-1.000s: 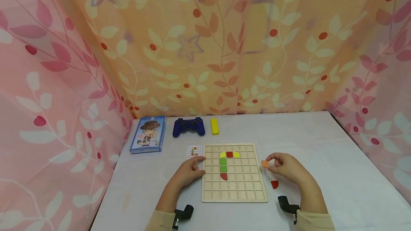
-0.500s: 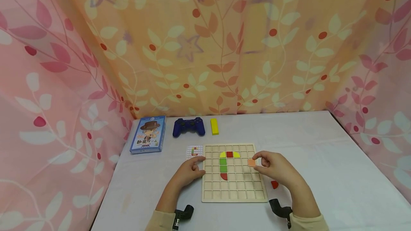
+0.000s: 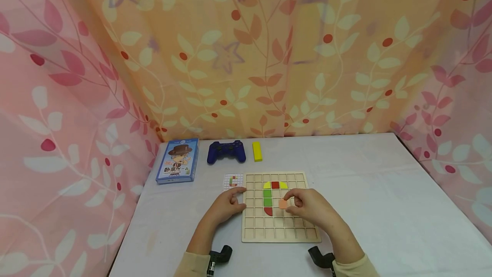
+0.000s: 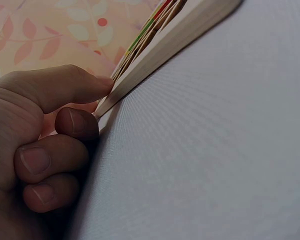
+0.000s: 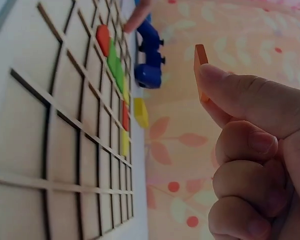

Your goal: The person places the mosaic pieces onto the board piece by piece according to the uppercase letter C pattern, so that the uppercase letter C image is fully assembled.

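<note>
Between the thumb and index finger of my right hand (image 3: 311, 206) is a thin orange square tile (image 3: 282, 204). The hand is over the wooden grid board (image 3: 280, 236); in the right wrist view the tile (image 5: 200, 70) stands above the grid, apart from it. My left hand (image 3: 224, 205) has its spread thumb and index fingertip at the board's left edge, its other fingers bent. Set in the cells are yellow quarter-round tiles (image 3: 283, 185), a red square tile (image 3: 275, 185), green square tiles (image 3: 267, 197) and a red quarter-round tile (image 3: 268, 211).
A small card with a coloured grid pattern (image 3: 232, 181) lies at the board's upper left. Farther back are a blue illustrated box (image 3: 177, 161), a dark blue game controller (image 3: 226, 152) and a yellow block (image 3: 257, 151). Patterned curtains surround the white table.
My right hand has carried the orange tile leftward from beside the board to over its middle. A loose red piece at the right is now hidden by the right arm. The left hand stays put.
</note>
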The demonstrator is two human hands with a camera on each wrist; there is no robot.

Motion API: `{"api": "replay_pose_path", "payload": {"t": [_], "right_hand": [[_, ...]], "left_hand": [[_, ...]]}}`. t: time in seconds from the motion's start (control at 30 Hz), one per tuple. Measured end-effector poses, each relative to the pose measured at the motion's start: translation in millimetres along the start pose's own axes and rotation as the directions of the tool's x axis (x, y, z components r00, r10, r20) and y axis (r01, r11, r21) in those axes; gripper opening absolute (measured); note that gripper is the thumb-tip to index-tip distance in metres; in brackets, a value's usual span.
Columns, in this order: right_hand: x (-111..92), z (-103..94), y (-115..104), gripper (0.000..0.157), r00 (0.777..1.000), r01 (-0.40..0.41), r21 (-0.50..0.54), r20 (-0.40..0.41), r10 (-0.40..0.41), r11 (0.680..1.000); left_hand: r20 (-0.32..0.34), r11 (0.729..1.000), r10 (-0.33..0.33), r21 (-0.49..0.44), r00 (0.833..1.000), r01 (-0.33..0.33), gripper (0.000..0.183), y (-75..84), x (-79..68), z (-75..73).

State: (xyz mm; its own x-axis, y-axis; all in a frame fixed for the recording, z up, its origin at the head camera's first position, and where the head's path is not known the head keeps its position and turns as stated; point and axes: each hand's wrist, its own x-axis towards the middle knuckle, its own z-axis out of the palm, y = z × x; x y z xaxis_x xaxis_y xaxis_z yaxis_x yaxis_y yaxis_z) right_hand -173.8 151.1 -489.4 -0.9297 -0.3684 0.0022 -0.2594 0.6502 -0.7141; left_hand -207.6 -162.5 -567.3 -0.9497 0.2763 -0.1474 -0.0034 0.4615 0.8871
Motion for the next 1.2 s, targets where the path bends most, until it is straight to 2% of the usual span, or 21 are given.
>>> {"api": "replay_pose_path", "payload": {"t": [0.17,0.5,0.73,0.93,1.2], "right_hand": [[7,14.6,6,0.018,1.000,0.011,-0.044,0.015,-0.011,0.999],[13,34.1,21,0.018,0.999,-0.027,-0.076,0.031,0.030,0.997],[14,37.2,24,0.020,0.999,-0.022,-0.080,0.037,0.025,0.997],[15,36.8,24,0.019,0.999,-0.037,-0.076,0.032,0.040,0.996],[15,38.8,21,0.020,0.999,-0.045,-0.073,-0.006,0.044,0.996]], "left_hand": [[-0.005,1.000,-0.006,0.006,1.000,0.006,0.054,-0.6,0.7,0.1],[-0.006,1.000,0.006,0.002,1.000,-0.006,0.054,-0.7,0.7,0.3],[0.006,1.000,-0.006,-0.013,1.000,0.006,0.054,0.4,0.5,-0.3],[0.003,1.000,0.008,-0.007,1.000,-0.008,0.054,-1.1,1.8,-0.1],[0.000,1.000,0.002,-0.002,1.000,-0.002,0.054,0.1,0.6,-0.5]]}}
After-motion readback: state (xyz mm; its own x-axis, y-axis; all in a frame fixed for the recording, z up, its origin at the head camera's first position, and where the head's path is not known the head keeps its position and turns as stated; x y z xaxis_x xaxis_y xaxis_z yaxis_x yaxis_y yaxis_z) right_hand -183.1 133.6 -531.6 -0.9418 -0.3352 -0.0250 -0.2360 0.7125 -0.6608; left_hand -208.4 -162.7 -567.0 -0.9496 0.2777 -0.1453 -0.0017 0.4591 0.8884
